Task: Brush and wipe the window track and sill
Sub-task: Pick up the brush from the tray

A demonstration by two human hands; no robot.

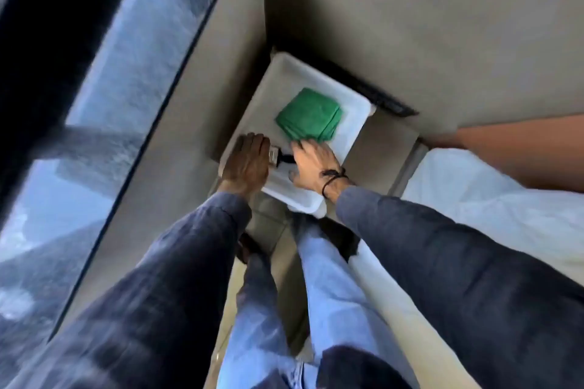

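Observation:
A white plastic tray (358, 102) sits in the corner at the end of the beige window sill (177, 148). In it lie a folded green cloth (308, 115) and a small brush (278, 156) with a metal ferrule and a black handle. My left hand (246, 164) lies flat, palm down, over the brush's bristle end at the tray's left rim; its grip is hidden. My right hand (313, 164) has its fingers spread, with the fingertips on the cloth's near edge and the handle's tip just under it. The dark window track (148, 126) runs along the sill's left side.
The window glass (120, 57) and dark frame fill the left. Beige walls meet behind the tray. A white bed sheet (493, 199) lies to the right, and my legs in light jeans (319, 278) stand on the floor below.

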